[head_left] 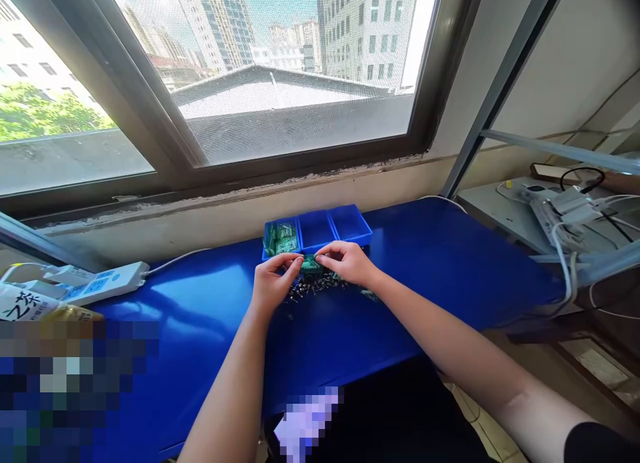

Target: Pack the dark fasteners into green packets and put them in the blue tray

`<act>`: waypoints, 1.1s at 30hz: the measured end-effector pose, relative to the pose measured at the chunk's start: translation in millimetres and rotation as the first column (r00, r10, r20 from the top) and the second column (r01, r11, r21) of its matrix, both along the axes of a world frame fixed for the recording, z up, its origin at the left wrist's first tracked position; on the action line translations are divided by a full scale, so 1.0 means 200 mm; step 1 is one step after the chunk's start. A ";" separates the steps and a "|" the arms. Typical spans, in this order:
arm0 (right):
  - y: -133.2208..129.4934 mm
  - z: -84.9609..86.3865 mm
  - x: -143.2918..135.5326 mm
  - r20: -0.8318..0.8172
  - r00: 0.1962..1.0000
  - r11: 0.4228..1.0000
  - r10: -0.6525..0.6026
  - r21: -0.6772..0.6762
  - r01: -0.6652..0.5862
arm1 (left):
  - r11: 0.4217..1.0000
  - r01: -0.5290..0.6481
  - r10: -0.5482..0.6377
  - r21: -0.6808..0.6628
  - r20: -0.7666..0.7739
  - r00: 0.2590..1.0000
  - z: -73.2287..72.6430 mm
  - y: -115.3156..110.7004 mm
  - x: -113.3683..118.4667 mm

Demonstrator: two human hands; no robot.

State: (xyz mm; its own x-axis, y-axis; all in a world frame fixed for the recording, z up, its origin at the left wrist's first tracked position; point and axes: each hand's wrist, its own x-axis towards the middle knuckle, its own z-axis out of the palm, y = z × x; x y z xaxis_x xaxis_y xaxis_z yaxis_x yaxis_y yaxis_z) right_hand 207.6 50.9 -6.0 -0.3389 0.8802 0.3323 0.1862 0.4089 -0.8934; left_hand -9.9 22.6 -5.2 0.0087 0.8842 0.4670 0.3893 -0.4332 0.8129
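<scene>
My left hand (276, 280) and my right hand (349, 262) face each other over the blue table, thumbs and fingertips pinched. Between them is a green piece (311, 264), apparently a thin bag or sheet, with its edges at both sets of fingertips. Small dark and silvery parts (320, 284) lie scattered just below it. Behind my hands stands a blue three-compartment tray (370, 235); green pieces (283, 239) fill its left compartment, and the other two show bare bottoms.
A white power strip (117, 283) lies at the left, near a package (30, 306). A window rises behind the blue table (415, 250). Metal rack posts (495, 103) and a grey shelf with cables and plugs (575, 206) stand at the right.
</scene>
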 end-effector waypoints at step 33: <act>0.00 0.03 0.00 -0.184 0.982 0.996 -0.033 -0.082 0.018 | 0.998 -0.027 0.028 0.054 -0.014 1.000 0.00 0.01 0.01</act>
